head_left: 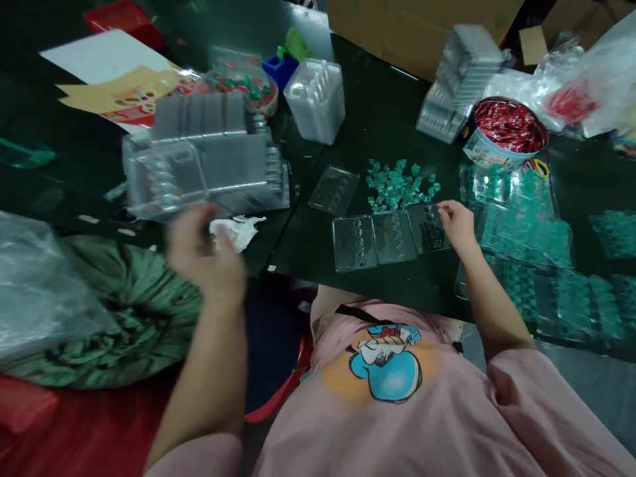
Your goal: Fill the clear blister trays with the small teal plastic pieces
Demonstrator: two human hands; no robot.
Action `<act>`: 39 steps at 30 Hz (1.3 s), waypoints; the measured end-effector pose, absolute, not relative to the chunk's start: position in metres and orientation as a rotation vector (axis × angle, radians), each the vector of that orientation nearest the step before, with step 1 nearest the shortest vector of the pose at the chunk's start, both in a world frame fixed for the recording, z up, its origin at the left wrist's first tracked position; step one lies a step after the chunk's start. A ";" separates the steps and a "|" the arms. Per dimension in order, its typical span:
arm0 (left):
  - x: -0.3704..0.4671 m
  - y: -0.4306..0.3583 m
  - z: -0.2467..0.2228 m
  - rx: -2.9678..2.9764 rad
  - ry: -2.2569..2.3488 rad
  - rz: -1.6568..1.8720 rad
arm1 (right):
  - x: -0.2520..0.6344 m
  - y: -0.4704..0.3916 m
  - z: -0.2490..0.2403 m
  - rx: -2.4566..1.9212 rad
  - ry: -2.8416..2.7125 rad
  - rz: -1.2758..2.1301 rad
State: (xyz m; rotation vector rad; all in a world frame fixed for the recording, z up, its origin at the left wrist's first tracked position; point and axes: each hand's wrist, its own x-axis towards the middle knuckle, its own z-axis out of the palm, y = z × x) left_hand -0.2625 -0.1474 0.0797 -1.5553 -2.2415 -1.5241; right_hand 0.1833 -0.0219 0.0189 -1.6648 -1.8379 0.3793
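Observation:
My left hand (203, 248) is smeared by motion in front of the stacked clear plastic trays (228, 165), beside a crumpled white tissue (241, 232); what it holds, if anything, does not show. My right hand (454, 222) pinches the upper right corner of a clear tray (427, 228), the rightmost of three lying in a row. The middle tray (395, 237) and the left tray (354, 244) look empty. Another clear tray (334, 190) lies tilted behind them. A loose pile of green translucent pieces (397, 185) sits just beyond the row.
Trays filled with green pieces (531, 218) cover the right side. Behind them stand a round tin of red packets (509, 129) and stacked clear trays (460, 79). Another tray stack (317, 99) stands at the back centre. A green cloth bundle (129, 298) is at the left.

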 end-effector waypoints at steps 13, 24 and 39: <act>-0.091 -0.119 -0.012 -3.057 -1.569 -0.535 | 0.164 0.056 -0.003 -1.921 -2.006 0.459; -0.083 -0.127 0.004 -2.906 -1.999 -1.225 | 0.145 -0.004 0.017 -1.401 -1.491 1.012; -0.089 -0.106 0.012 -1.429 -2.921 -2.787 | 0.067 -0.070 0.014 -1.177 -1.431 1.596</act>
